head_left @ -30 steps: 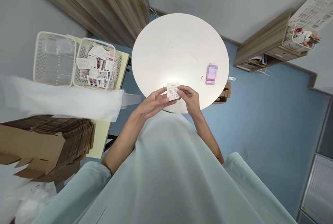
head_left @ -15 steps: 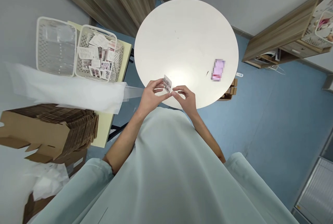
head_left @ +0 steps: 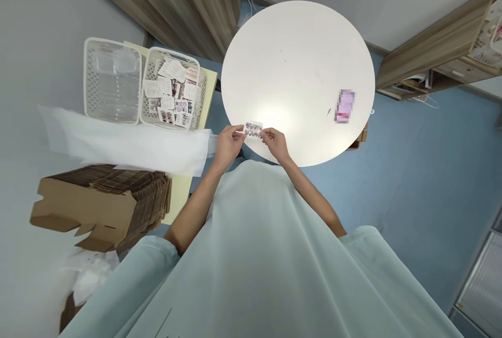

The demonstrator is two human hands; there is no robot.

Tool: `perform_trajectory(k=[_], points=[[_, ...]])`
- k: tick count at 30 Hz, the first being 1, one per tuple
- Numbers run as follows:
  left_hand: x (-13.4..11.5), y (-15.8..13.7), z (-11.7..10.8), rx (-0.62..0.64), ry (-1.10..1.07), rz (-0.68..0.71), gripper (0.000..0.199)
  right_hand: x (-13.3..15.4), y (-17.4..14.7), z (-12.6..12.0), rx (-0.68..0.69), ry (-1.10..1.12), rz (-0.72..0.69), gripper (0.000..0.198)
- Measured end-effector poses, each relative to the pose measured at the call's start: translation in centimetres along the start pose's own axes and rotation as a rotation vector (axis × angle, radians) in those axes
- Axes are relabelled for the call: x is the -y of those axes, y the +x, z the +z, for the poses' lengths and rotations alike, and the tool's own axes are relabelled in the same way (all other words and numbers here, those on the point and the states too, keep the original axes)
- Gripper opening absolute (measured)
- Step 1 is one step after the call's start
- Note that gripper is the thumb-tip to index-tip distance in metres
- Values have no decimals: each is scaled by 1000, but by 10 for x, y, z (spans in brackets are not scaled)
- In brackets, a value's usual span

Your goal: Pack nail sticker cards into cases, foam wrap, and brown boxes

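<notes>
Between my hands is a small white card of press-on nails (head_left: 253,130), its two rows of dark, shiny nails facing up. My left hand (head_left: 228,145) pinches the left end with thumb and fingers. At the opposite end, my right hand (head_left: 276,144) grips the card's right edge in its fingertips. The card is held over the near edge of the round white table (head_left: 298,66), close to my body.
Left of the table, a white basket (head_left: 202,94) holds several similar cards, beside a basket of clear plastic packs (head_left: 113,92). Nearer lie white sheets (head_left: 157,149) and a stack of folded cardboard boxes (head_left: 90,202). A blurred pink-purple item (head_left: 345,106) lies on the table's right side.
The card has turned from a steep tilt to lie level with its nails facing up. My right hand has taken its right edge. The whole view has shifted a little.
</notes>
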State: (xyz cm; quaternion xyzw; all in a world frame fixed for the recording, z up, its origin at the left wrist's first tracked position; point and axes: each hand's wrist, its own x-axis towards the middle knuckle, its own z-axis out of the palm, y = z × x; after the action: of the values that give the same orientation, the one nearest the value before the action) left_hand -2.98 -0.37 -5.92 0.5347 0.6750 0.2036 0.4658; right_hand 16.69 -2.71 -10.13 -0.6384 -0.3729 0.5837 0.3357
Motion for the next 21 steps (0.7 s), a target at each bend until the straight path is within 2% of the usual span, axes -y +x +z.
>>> perform_trajectory(k=[6, 13, 17, 21], points=[[30, 35, -19, 129, 74, -43, 39, -8, 19, 37, -65, -122, 88, 20], [54, 57, -43, 205, 162, -69, 43, -5, 23, 53, -198, -282, 252, 20], [68, 59, -72, 192, 84, -44, 47, 12, 18, 67, -194, -304, 215, 21], [84, 59, -114, 144, -25, -25, 49, 38, 19, 93, -173, -307, 119, 26]])
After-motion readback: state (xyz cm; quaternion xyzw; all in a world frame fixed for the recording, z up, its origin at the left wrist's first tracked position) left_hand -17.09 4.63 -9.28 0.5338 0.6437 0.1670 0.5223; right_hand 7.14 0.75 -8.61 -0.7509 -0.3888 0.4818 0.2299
